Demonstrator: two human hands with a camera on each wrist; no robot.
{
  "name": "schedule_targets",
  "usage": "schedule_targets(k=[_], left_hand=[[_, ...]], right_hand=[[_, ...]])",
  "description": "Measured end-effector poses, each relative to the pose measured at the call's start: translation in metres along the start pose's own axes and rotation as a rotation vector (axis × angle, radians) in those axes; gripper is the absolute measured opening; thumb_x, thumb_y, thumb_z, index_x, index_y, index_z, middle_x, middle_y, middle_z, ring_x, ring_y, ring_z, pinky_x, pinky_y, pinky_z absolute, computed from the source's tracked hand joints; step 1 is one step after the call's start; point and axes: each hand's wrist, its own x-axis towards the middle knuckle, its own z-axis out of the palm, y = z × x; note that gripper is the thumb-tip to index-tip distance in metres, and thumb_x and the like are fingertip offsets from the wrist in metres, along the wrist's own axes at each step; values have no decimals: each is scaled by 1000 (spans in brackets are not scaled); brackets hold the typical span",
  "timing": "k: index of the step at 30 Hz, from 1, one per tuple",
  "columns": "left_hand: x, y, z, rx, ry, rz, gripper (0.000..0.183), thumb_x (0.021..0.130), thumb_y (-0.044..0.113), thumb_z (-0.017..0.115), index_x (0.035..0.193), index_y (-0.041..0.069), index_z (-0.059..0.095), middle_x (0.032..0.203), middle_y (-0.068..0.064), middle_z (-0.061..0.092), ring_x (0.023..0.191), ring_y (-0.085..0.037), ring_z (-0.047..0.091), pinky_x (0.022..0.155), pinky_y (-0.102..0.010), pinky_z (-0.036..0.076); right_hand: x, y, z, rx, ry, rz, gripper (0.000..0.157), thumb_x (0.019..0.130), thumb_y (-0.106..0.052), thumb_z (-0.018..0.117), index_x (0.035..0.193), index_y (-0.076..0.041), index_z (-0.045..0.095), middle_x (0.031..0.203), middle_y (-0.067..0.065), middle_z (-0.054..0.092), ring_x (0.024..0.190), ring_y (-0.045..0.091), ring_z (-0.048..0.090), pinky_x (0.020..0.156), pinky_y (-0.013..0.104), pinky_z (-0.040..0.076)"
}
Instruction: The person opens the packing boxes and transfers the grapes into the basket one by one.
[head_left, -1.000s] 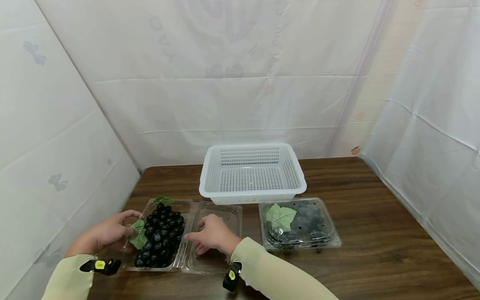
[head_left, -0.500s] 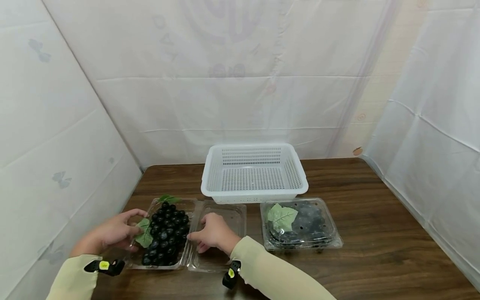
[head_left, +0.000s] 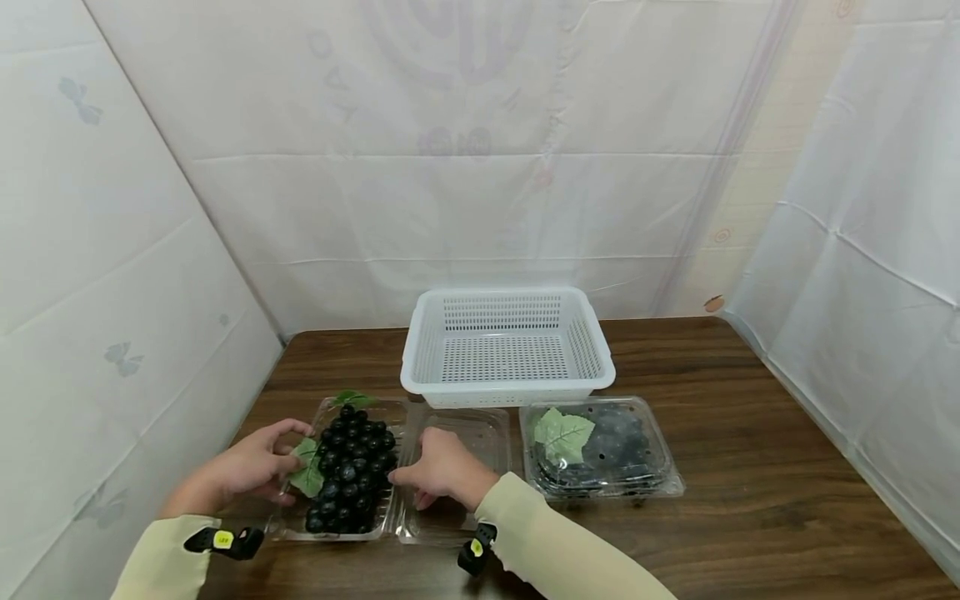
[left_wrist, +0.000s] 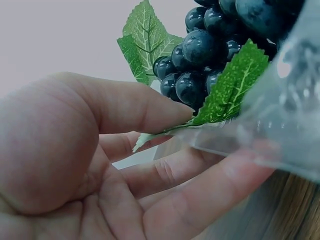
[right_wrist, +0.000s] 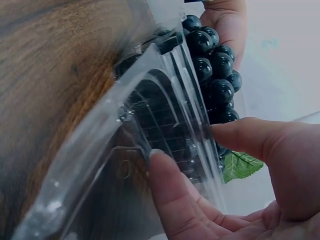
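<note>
An opened clear plastic clamshell box (head_left: 392, 410) lies at the front left of the table in the head view. Dark grapes (head_left: 352, 471) with green leaves fill its left half, and its lid (head_left: 483, 437) is folded out flat to the right. My left hand (head_left: 255, 467) grips the box's left edge, thumb above beside a leaf (left_wrist: 232, 82) and fingers beneath. At the hinge between the halves, my right hand (head_left: 444, 468) pinches the plastic, its thumb on the grape side and its fingers on the lid side.
A white slotted basket (head_left: 507, 389) stands behind, near the table's back edge. To the right lies a closed clear box (head_left: 652, 483) holding dark grapes and a pale green leaf (head_left: 564, 435). White sheeting (head_left: 480, 208) hangs around the wooden table (head_left: 750, 467).
Both hands have shifted to the right, and the opened box with its grapes has slid along with them towards the closed box. The basket and closed box stay in place.
</note>
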Motion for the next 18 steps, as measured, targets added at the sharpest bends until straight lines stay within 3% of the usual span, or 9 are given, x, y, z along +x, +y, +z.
schedule_targets(k=[4,7,14,18], left_hand=[[1,3,6,5,6,6,52,102,2,54,147,-4,29,74,-4,50,58,-15,49,69,-51,64],[1,6,10,18,15,6,51,102,3,55,146,-4,30,72,-3,46,56,-14,46,69,-51,64],[3,9,17,52,31,-3,50,102,3,55,145,-2,31,73,-3,42,58,-14,41,68,-51,64],[4,8,18,69,47,-10,51,102,4,56,146,-2,31,84,-13,49,59,-15,40,68,-50,64]], right_hand=[[-2,1,-4,2,-7,1,46,89,-20,81,118,6,56,72,16,67,52,27,69,54,40,62],[-4,1,-6,12,-13,0,43,89,-19,80,115,6,56,71,16,67,52,28,69,54,41,62],[-6,3,-11,24,-14,10,66,89,-19,80,138,11,47,74,18,68,53,30,70,54,42,62],[-5,5,-11,28,-14,10,56,88,-19,81,127,9,52,73,18,68,53,31,70,52,41,61]])
